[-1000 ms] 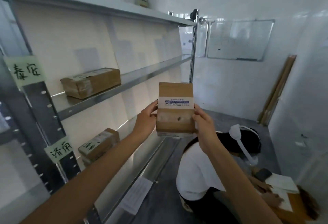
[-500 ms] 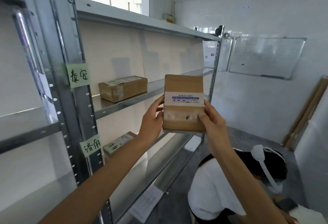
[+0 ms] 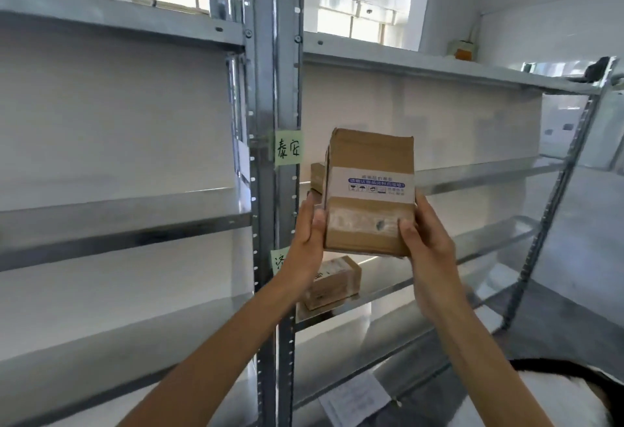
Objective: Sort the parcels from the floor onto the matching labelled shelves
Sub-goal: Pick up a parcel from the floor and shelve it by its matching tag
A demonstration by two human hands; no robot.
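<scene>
Both hands, left hand (image 3: 305, 240) and right hand (image 3: 427, 244), squeeze the box (image 3: 369, 190) by its sides; it may land on the wrong shelf (image 3: 472, 180), since its address cannot be read; it might slip too

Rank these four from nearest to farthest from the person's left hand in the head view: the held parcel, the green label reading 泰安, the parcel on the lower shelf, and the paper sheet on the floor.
1. Held parcel: touching the left hand, on its right.
2. Parcel on the lower shelf: just below the hand.
3. Green label: above, on the upright post.
4. Paper sheet: far below, on the floor.
</scene>
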